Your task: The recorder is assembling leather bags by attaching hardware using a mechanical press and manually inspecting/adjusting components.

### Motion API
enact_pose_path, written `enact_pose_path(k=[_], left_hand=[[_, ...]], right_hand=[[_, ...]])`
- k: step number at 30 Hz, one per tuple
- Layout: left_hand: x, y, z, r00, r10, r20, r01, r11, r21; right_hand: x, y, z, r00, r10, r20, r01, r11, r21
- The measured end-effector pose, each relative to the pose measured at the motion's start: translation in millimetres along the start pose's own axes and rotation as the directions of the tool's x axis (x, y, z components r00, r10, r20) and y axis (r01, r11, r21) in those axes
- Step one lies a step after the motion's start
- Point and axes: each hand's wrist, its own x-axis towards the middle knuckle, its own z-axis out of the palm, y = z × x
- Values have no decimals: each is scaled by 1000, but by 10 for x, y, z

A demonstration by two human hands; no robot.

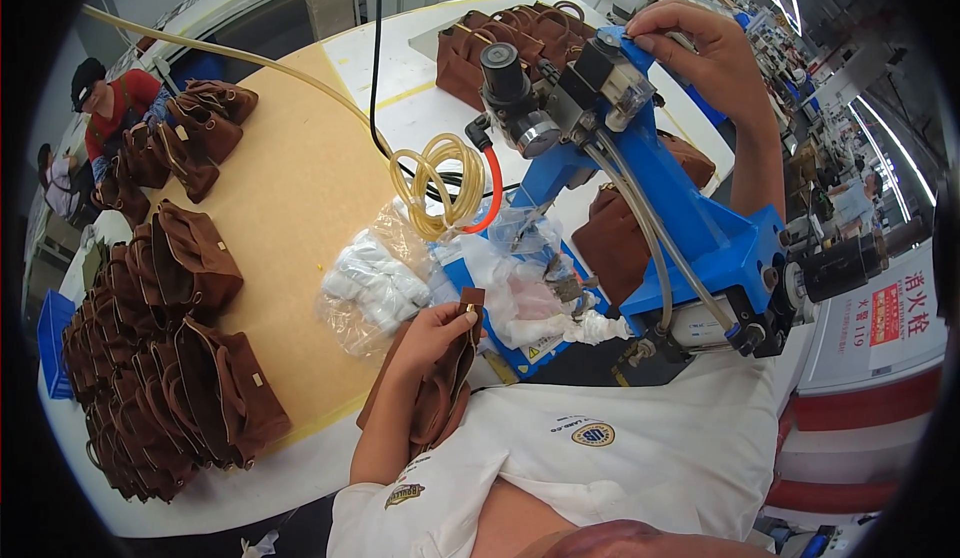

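Observation:
My left hand [438, 336] pinches a short brown leather tab with a small gold-coloured metal piece, at the top of a brown leather handbag [432, 398]. The bag hangs by my front, partly covered by my forearm. My right hand [690, 53] is raised to the top of a blue pneumatic press [650, 188], thumb and fingers drawn together at its upper end. Whatever lies between those fingertips is too small to make out. White cloth or plastic wrapping [530, 303] covers the press's lower working end, just right of my left hand.
Finished-looking brown bags [170, 378] crowd the table's left side; more bags [510, 48] stand behind the press. A crumpled clear bag with white contents [375, 283] and a coiled yellowish hose [440, 183] lie mid-table. A co-worker in red [130, 108] is at the far left.

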Motion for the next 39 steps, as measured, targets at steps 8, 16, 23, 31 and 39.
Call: enact_pose_path(k=[8,16,23,31,39], left_hand=[[9,-15,-7,1000,-14,1,14,1000,-23],[17,-23,-5,1000,-11,-3,11,999,-41],[34,-23,-9,1000,-15,-8,15,1000,-21],[3,-26,1,1000,-8,-9,8,1000,-5],[-88,-72,163,987,152,45,-156,983,96]], right_hand=[[-1,-40,-50,997,-71,-38,69,996,-54],[4,-32,-55,999,-51,-19,50,997,-53],[19,-63,1,1000,-25,-5,25,995,-95],[0,-109,16,992,126,-10,-126,991,46],[-1310,-245,101,636,751,-179,-598,626,501]])
